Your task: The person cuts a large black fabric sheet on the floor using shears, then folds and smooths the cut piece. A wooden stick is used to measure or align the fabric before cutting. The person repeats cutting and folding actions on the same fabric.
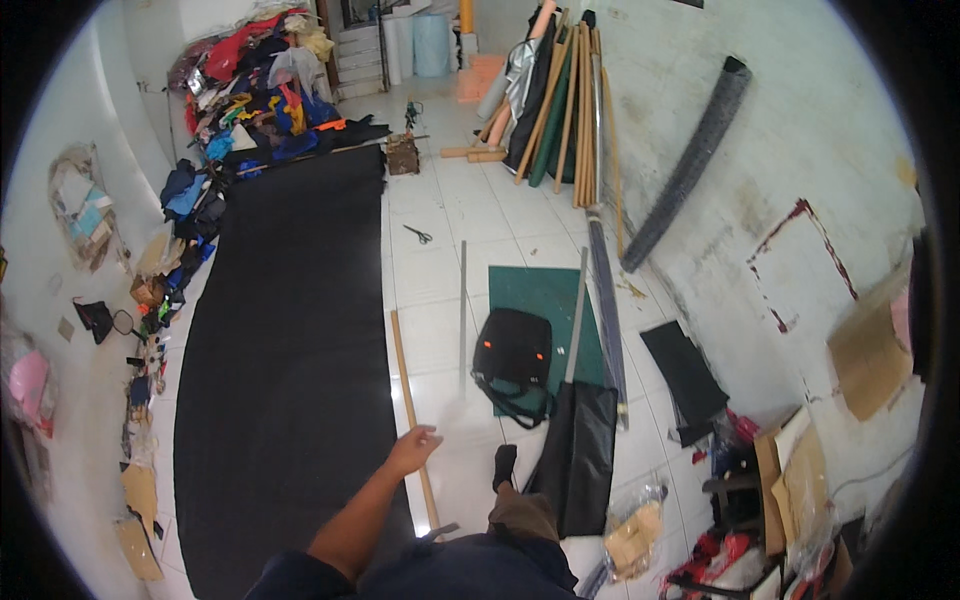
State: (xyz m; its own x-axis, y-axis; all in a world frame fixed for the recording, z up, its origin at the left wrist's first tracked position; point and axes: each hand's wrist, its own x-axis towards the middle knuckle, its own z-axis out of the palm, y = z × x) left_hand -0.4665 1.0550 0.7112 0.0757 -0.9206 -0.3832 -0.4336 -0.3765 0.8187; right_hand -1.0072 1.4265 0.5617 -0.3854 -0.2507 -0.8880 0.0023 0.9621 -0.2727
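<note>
My left hand (413, 450) hangs above a long wooden stick (406, 370) on the floor, fingers loosely curved and slightly apart, with nothing visible in them. Whether it touches the stick I cannot tell. Along its left side stretches a wide length of black fabric (290, 330), spread flat on the white tiles. My right hand is out of view. Ahead and to the right, a black bag (513, 350) with a strap rests on a green mat (570, 320). A thin metal ruler (463, 300) lies between the stick and the mat.
Scissors (418, 234) lie on the tiles farther off. A heap of coloured cloth (260, 90) fills the far left. Several wooden poles (580, 120) and a dark grey roll (690, 165) lean on the right wall. Folded black sheeting (585, 450) lies beside my foot (505, 465).
</note>
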